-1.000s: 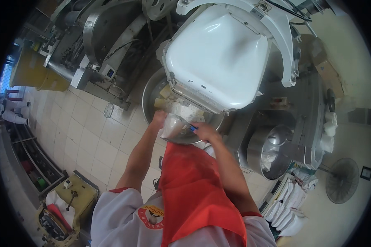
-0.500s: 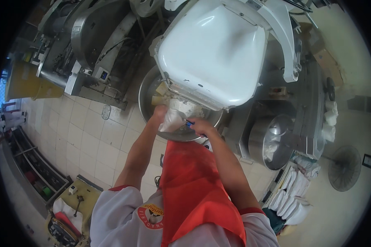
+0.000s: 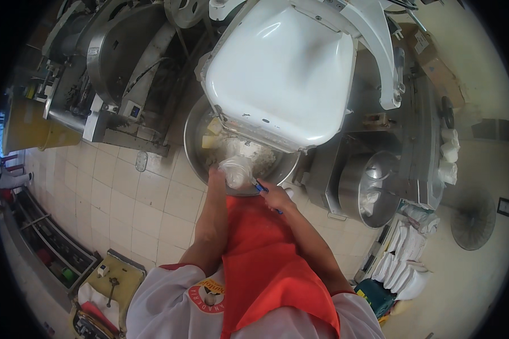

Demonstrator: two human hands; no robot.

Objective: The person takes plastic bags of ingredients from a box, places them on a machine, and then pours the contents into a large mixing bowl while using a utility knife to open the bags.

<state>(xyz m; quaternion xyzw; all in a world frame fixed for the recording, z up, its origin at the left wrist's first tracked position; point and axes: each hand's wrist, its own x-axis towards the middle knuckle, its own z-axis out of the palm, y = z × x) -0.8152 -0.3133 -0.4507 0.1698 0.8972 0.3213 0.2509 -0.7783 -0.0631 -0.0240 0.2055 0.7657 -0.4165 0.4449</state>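
My left hand, somewhat blurred, grips a white plastic bag over the front of a steel mixer bowl. My right hand is closed round a blue-handled tool, its tip close to the bag's right side; I cannot make out whether it is a blade. Inside the bowl lie pale yellow blocks and white powder. The white mixer head overhangs the bowl's back.
Steel machinery stands back left, a yellow bin beyond it. On the right are a steel bowl, stacked white sacks and a fan. A person in white is at far left on the tiled floor.
Both hands have shifted toward the bowl's front rim, the left one lower in view with the bag, which now looks bunched. The right hand still holds the blue tool.
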